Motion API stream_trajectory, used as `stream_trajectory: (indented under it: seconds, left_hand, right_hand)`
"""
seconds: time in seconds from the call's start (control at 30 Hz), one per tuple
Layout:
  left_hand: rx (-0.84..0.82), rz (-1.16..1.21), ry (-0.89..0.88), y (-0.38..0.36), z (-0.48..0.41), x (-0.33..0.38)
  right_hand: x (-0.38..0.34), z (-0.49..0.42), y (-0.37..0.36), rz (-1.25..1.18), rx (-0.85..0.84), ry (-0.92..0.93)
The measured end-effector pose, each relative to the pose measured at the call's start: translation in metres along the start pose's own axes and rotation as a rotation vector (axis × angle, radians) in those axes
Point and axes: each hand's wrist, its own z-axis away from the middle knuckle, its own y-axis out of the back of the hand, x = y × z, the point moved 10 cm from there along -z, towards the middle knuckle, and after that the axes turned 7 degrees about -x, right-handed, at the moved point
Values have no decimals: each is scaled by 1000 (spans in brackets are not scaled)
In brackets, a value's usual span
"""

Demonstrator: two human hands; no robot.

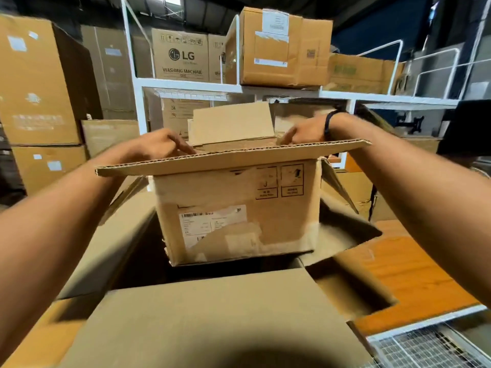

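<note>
The left hand [162, 146] and the right hand [303, 134] both hold the small box [239, 208] at its open top, fingers bent. It sits in the big box [212, 314].

matt corrugated cardboard box [239, 208], torn paper label [212, 224], white-painted metal rack [186, 85]

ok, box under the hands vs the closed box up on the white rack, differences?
1. The handled box has its flaps open, the near one sticking out; the rack box is closed.
2. The handled box is down in a larger open carton; the rack box stands on the white rack.
3. The handled box's label is torn; the rack box's labels look whole.
Both are brown corrugated cardboard.
</note>
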Motion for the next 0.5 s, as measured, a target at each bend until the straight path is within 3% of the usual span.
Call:
stream_trajectory:
  seconds: [0.13, 0.5]
  left_hand:
    - [-52, -31, 13, -24, -4, -13]
    - [10, -150, 114, 18, 21, -63]
  right_hand:
    - [1, -2, -22, -16, -41, 8]
    - [-44, -28, -33, 15, -23, 86]
